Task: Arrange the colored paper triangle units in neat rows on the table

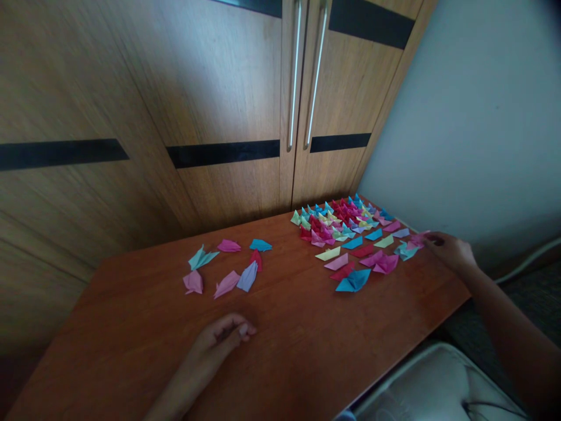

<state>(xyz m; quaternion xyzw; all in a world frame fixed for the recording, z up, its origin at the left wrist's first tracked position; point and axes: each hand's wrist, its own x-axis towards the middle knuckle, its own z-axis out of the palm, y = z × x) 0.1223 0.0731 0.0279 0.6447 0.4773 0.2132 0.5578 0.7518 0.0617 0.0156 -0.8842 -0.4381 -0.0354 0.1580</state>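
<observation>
A low wooden table (280,333) carries many small folded paper pieces. My right hand (449,250) reaches to the table's far right edge and pinches a pink folded paper (418,238). Beside it lies a dense cluster of folded papers (346,225) in blue, pink, red, yellow and green, with a bigger blue piece (353,281) at its near side. My left hand (221,337) rests on the table near the front, fingers curled loosely, and I see nothing in it. A smaller group of folded papers (228,266) lies ahead of it.
Wooden wardrobe doors with two long metal handles (305,76) stand right behind the table. A pale wall (473,128) runs along the right. A white cushion or seat (433,386) sits below the table's right front edge.
</observation>
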